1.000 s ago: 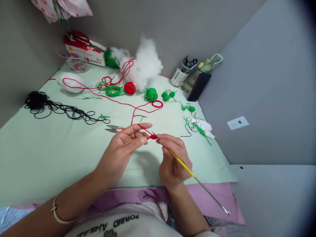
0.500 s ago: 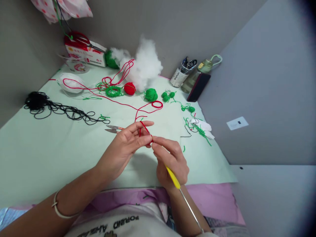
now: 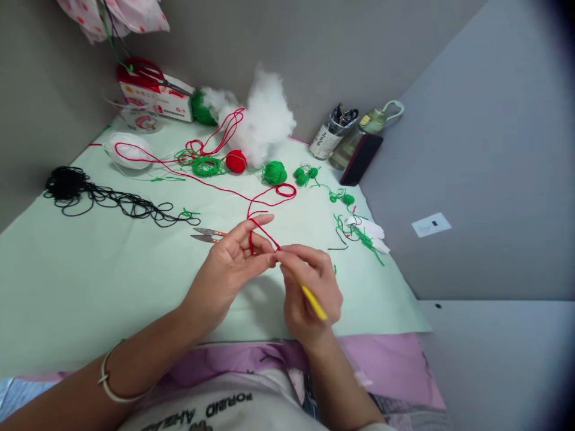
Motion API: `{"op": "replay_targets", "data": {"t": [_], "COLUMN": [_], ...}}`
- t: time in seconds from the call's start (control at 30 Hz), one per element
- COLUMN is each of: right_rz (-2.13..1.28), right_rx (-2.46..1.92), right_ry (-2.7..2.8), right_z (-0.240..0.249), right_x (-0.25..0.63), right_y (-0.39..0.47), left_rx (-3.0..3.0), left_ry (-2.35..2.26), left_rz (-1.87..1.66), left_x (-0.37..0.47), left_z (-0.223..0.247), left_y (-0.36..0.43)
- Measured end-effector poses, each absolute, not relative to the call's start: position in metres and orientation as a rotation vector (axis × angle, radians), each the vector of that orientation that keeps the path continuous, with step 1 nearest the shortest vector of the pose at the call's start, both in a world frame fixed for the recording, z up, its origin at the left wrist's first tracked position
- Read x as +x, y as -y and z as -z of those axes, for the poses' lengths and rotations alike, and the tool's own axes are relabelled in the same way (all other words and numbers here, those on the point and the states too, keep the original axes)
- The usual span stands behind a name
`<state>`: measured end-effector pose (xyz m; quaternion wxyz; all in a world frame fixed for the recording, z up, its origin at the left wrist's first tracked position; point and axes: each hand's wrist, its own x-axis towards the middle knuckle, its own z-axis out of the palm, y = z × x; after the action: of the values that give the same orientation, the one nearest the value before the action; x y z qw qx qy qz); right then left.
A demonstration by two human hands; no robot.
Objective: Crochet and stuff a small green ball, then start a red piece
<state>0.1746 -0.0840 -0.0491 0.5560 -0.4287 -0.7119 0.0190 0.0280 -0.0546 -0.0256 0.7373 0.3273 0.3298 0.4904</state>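
Red yarn (image 3: 266, 232) runs over the raised index finger of my left hand (image 3: 231, 257) and down to its pinched thumb and fingertips. My right hand (image 3: 314, 290) is closed around a crochet hook (image 3: 314, 303) with a yellow handle, its working tip hidden at the left fingertips. Both hands meet there, just above the table, and whatever small stitches they pinch are mostly covered. From the left hand the strand leads back to loose red loops on the table. Thread snips (image 3: 207, 234) lie just behind my left hand.
Tangled black yarn (image 3: 67, 182) spreads at the left. Farther back are white stuffing (image 3: 265, 117), a red ball (image 3: 236, 161) and a green yarn ball (image 3: 275, 173). A pen cup (image 3: 326, 142), bottle and phone (image 3: 362, 158) stand by the right wall. Green scraps (image 3: 366, 236) lie at right.
The hook has turned in my right hand, so its metal rear shaft no longer shows clearly. My left index finger has shifted slightly left and up, and the yarn between the hands is longer.
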Motion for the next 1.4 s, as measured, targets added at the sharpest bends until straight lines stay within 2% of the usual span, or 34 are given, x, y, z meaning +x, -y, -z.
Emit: {"op": "replay_targets", "data": {"t": [0.07, 0.13, 0.37, 0.53, 0.93, 1.23, 1.4], "right_rz": [0.098, 0.102, -0.443, -0.738, -0.891, -0.798, -0.922], "right_rx": [-1.033, -1.020, -0.970, -0.924, -0.898, -1.030, -1.014], "right_ry": [1.705, 1.688, 1.307, 1.200, 1.168, 1.167, 1.189], "right_z": [0.058, 0.061, 0.036, 0.037, 0.043, 0.039, 0.039], "right_x": [0.174, 0.175, 0.178, 0.178, 0.179, 0.178, 0.181], "right_y": [0.084, 0.083, 0.081, 0.075, 0.074, 0.070, 0.069], "left_rx": [0.629, 0.516, 0.451, 0.538, 0.657, 0.811, 0.885], "left_ry": [-0.709, -0.669, -0.643, -0.659, -0.718, -0.767, -0.807], "left_rz": [-1.054, -1.002, -1.028, -1.020, -1.011, -0.967, -0.948], "left_x": [0.031, 0.032, 0.026, 0.029, 0.031, 0.028, 0.026], "left_z": [0.025, 0.025, 0.026, 0.025, 0.029, 0.038, 0.039], "left_y": [0.057, 0.058, 0.051, 0.053, 0.053, 0.054, 0.052]}}
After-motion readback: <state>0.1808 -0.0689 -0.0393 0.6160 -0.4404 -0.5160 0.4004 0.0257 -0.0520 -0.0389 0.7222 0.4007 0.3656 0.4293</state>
